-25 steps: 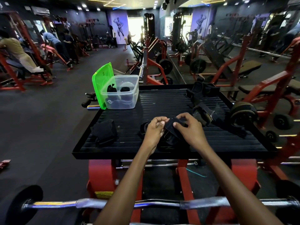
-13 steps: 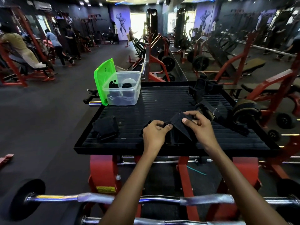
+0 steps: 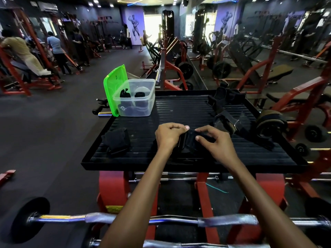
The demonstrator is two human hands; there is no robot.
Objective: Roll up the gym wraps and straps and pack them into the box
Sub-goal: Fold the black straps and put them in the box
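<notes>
We have both hands on one black wrap (image 3: 189,140) near the middle of the front edge of the black ribbed surface (image 3: 179,111). Our left hand (image 3: 169,136) has its fingers curled over the wrap's left end, thumb pressed on top. Our right hand (image 3: 215,144) pinches the wrap's right part between thumb and fingertips, so each grip is closed on the fabric.

A rolled black wrap (image 3: 116,140) lies toward the front left corner of the surface, apart from our hands. A tangle of loose black straps (image 3: 227,111) spreads along the right side, from the far right corner down toward the right edge.

The clear plastic box (image 3: 135,97) stands at the far left corner with dark rolled pieces inside. Its green lid (image 3: 114,86) stands upright against the box's left wall.
</notes>
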